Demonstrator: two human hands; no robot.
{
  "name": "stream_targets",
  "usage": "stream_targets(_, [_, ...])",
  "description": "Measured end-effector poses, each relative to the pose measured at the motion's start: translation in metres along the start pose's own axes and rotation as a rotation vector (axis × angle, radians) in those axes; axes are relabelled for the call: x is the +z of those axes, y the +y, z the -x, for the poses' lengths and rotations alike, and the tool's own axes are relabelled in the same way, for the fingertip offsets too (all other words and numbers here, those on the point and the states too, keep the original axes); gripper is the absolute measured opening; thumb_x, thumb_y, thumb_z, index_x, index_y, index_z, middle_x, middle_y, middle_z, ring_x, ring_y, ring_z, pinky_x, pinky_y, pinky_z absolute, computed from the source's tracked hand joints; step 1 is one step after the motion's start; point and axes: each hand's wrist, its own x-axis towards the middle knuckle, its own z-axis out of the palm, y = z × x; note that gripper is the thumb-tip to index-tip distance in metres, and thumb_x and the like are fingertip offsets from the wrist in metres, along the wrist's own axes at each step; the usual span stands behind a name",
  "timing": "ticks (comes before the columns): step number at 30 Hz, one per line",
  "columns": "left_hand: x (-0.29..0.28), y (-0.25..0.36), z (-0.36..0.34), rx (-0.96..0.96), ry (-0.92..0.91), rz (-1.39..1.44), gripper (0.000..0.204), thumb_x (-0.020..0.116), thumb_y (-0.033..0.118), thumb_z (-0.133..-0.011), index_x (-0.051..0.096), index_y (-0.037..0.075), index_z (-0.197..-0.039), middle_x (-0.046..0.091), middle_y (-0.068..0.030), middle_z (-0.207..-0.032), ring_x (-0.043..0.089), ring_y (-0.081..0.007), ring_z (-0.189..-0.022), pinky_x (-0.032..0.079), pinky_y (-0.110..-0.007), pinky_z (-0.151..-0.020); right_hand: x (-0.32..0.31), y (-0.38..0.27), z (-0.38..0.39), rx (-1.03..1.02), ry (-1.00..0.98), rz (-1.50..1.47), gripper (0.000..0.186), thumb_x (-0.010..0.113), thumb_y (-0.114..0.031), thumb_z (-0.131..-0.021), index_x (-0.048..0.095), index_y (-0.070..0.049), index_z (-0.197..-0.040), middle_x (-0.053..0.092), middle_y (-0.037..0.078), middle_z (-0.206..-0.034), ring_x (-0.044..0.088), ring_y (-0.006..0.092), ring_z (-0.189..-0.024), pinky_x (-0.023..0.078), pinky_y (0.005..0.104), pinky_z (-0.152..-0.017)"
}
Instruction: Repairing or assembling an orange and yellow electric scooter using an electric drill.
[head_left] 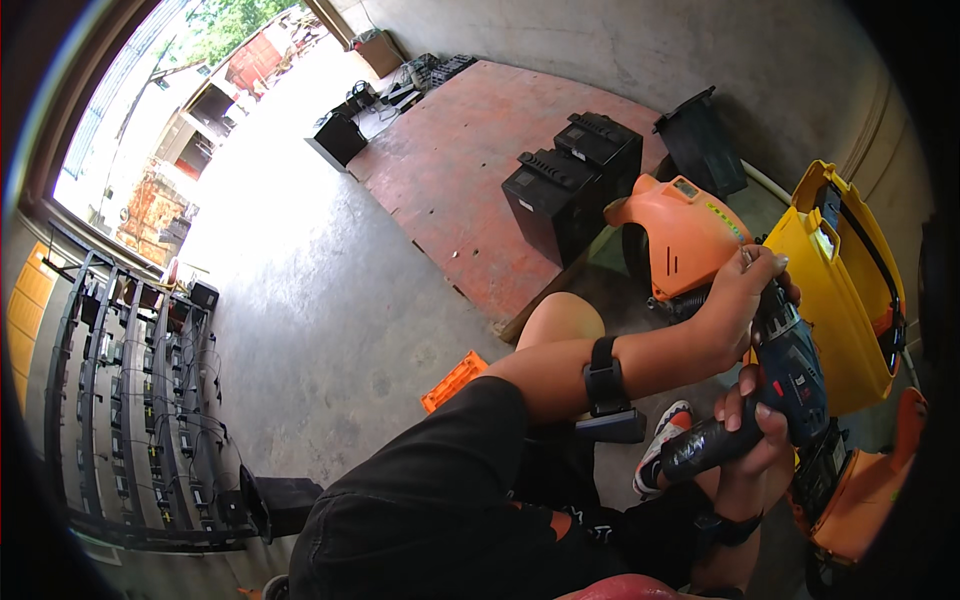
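Cordless drill [775, 385], dark blue-grey with a black grip, sits at the lower right of the view, its long axis rising from the handle at lower left to the nose at upper right. Left hand [740, 300] closes over its front end beside an orange vehicle panel [680, 235]. Right hand [755, 435] wraps the handle lower down. Just right stands a yellow panel [835, 300].

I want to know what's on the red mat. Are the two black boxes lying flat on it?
No, the two black boxes stand upright, side by side, on the red mat.
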Motion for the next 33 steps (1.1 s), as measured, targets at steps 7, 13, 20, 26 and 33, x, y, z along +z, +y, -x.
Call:
stream_targets(7, [0.001, 0.000, 0.001, 0.016, -0.009, 0.025, 0.019, 0.057, 0.028, -0.092, 0.045, 0.012, -0.092, 0.058, -0.0061, -0.077, 0.059, -0.0139, -0.068, 0.053, -0.029, -0.062, 0.002, 0.005, 0.000, -0.079, 0.000, 0.149, 0.048, 0.058, -0.017, -0.076, 0.039, 0.002, -0.116, 0.048, 0.010, -0.089, 0.053, 0.0156, -0.057, 0.046, 0.0306, -0.063])
stream_targets(13, [0.001, 0.002, 0.004, 0.029, -0.025, 0.038, 0.023, 0.059, 0.032, -0.091, 0.046, 0.013, -0.090, 0.058, -0.0054, -0.075, 0.059, -0.0139, -0.068, 0.051, -0.028, -0.062, 0.004, 0.006, 0.002, -0.080, 0.011, 0.171, 0.045, 0.059, -0.018, -0.076, 0.040, 0.000, -0.112, 0.048, 0.010, -0.088, 0.053, 0.0161, -0.057, 0.046, 0.0308, -0.063])
stream_targets(20, [0.002, 0.004, 0.007, 0.009, 0.021, 0.055, 0.027, 0.060, 0.036, -0.091, 0.048, 0.012, -0.085, 0.058, -0.0049, -0.072, 0.059, -0.0144, -0.066, 0.050, -0.028, -0.061, 0.004, 0.008, 0.003, -0.069, 0.003, 0.172, 0.045, 0.059, -0.017, -0.076, 0.041, 0.000, -0.112, 0.049, 0.010, -0.088, 0.054, 0.0163, -0.057, 0.047, 0.0307, -0.063])
stream_targets(26, [0.002, 0.008, 0.009, -0.018, 0.027, 0.174, 0.029, 0.061, 0.036, -0.089, 0.049, 0.010, -0.085, 0.057, -0.0045, -0.069, 0.059, -0.0149, -0.065, 0.051, -0.029, -0.062, 0.008, 0.008, 0.003, -0.070, -0.021, 0.184, 0.046, 0.059, -0.017, -0.076, 0.041, 0.000, -0.114, 0.049, 0.010, -0.088, 0.054, 0.0163, -0.056, 0.047, 0.0307, -0.062])
stream_targets(33, [0.001, 0.011, 0.005, -0.044, 0.087, 0.310, 0.025, 0.060, 0.033, -0.089, 0.049, 0.010, -0.087, 0.052, -0.0034, -0.070, 0.057, -0.0184, -0.065, 0.050, -0.033, -0.066, 0.013, 0.008, 0.002, -0.035, 0.010, 0.138, 0.057, 0.060, -0.017, -0.074, 0.038, 0.001, -0.123, 0.052, 0.010, -0.089, 0.057, 0.0172, -0.060, 0.049, 0.0297, -0.062])
